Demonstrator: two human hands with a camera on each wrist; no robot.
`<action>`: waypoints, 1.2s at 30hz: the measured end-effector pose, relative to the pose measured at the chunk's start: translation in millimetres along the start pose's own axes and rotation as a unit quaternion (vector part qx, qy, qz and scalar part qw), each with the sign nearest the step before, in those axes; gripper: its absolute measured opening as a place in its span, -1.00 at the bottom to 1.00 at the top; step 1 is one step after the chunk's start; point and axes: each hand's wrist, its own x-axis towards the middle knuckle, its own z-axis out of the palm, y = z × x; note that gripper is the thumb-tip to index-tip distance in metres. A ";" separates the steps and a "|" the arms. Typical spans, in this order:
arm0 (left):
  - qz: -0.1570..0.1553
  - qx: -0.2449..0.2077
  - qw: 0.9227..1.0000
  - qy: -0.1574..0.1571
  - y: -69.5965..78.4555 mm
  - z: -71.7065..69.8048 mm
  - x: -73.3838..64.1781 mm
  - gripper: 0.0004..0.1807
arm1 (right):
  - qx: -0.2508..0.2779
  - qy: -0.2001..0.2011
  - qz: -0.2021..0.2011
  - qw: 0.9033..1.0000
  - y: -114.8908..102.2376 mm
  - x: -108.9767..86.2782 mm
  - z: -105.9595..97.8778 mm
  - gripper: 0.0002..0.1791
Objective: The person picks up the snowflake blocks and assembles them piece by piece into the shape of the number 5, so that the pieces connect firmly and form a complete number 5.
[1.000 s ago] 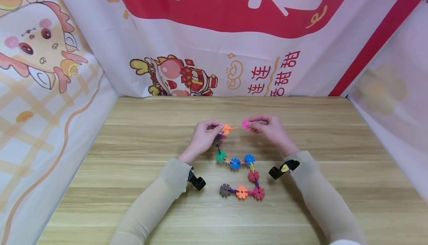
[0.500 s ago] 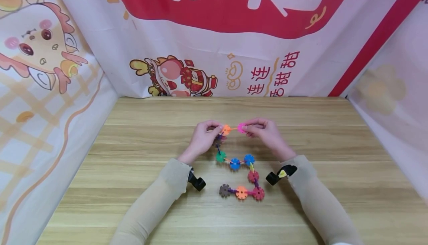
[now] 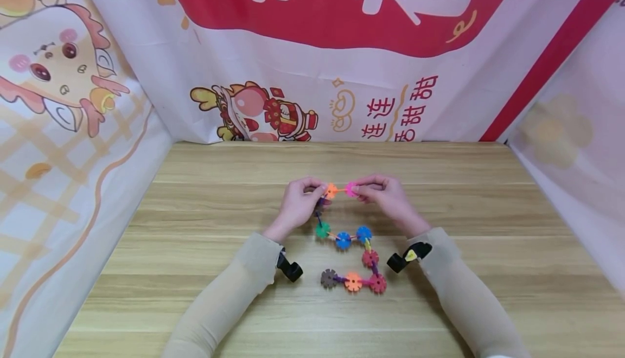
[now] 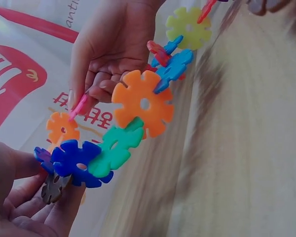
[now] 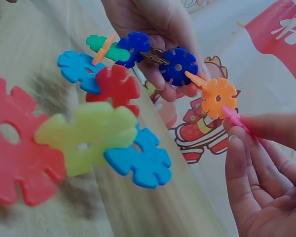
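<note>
A chain of notched, flower-shaped interlocking plastic discs hangs above the table, bending in a zigzag. My left hand [image 3: 299,203] grips it near its far end, where purple, brown and dark blue discs [image 4: 77,163] sit by the fingers. An orange disc [image 3: 331,191] sticks out just beyond that thumb. Between thumb and fingers, my right hand [image 3: 388,198] pinches a pink disc [image 5: 237,120], edge-on to another orange disc [image 5: 219,98] and touching its rim. How deep the slots mesh I cannot tell. Green [image 3: 323,230], blue [image 3: 343,240] and red [image 3: 370,258] discs follow down the chain.
The wood-grain table [image 3: 234,314] lies beneath both arms. Printed cloth [image 3: 312,65] stands along the back and sides. The chain's near end is a brown disc [image 3: 329,278]. Each wrist carries a black camera [image 3: 293,271].
My right hand has moved left with the pink disc, closing the gap to the orange piece. My left hand has stayed nearly still on the chain.
</note>
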 end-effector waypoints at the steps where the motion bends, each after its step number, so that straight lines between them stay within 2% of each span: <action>1: 0.000 -0.001 1.000 0.003 -0.2 0.7 -0.4 -0.83 | 0.000 0.002 0.001 1.000 0.6 -0.1 0.8 -0.70; 8: 0.000 -0.018 1.000 0.010 -0.6 3.6 0.1 -0.81 | 0.014 0.012 0.014 1.000 1.5 -1.6 6.3 -0.74; 14: 0.011 0.012 1.000 0.013 0.4 2.0 3.4 -0.81 | 0.024 0.011 0.013 1.000 0.8 -0.1 5.4 -0.71; 17: 0.005 0.016 1.000 0.006 1.4 1.4 5.5 -0.81 | 0.036 0.001 0.005 0.999 0.3 1.6 3.2 -0.66; 21: -0.005 0.001 1.000 -0.004 2.0 1.4 9.6 -0.79 | 0.043 -0.016 -0.001 0.999 0.4 2.0 -1.9 -0.57; 25: -0.005 -0.021 1.000 -0.006 2.1 0.6 15.5 -0.79 | 0.042 -0.010 -0.006 0.999 -0.2 -0.8 -8.8 -0.51; 30: -0.027 -0.051 0.998 -0.013 5.5 -2.4 23.0 -0.80 | 0.019 -0.003 -0.018 1.000 -1.5 -7.3 -18.2 -0.52; 36: -0.036 -0.044 0.998 -0.011 9.3 -6.1 34.8 -0.79 | -0.060 -0.047 -0.007 0.997 -2.0 -22.4 -24.2 -0.42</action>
